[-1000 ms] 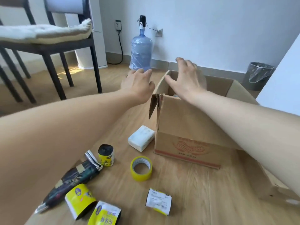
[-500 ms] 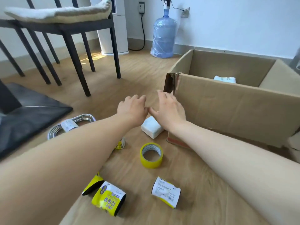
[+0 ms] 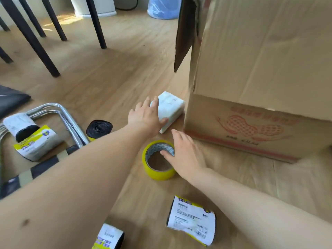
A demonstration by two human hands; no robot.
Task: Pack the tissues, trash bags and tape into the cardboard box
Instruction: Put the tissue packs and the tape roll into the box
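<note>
A white tissue pack (image 3: 170, 106) lies on the wooden floor beside the cardboard box (image 3: 260, 69), which fills the upper right. My left hand (image 3: 145, 117) clasps the pack's left side, fingers on top and thumb at its near corner. A yellow tape roll (image 3: 156, 169) lies flat just in front. My right hand (image 3: 186, 155) rests over its right rim, fingers spread, one fingertip in the hole. Several trash bag rolls lie about: a black one (image 3: 98, 127) on end, labelled ones at the left (image 3: 34, 141), front (image 3: 192, 220) and bottom edge (image 3: 109, 238). The box's inside is hidden.
A chrome tube frame (image 3: 68, 119) lies at the left, with a dark striped package (image 3: 41, 168) below it. Black chair legs (image 3: 45, 56) stand at the upper left. A blue water bottle (image 3: 161, 8) is at the top. The box's torn flap (image 3: 183, 42) hangs down.
The view has dropped much closer to the floor. Both hands came down from the box's rim; the left now clasps the tissue pack, the right lies on the tape roll.
</note>
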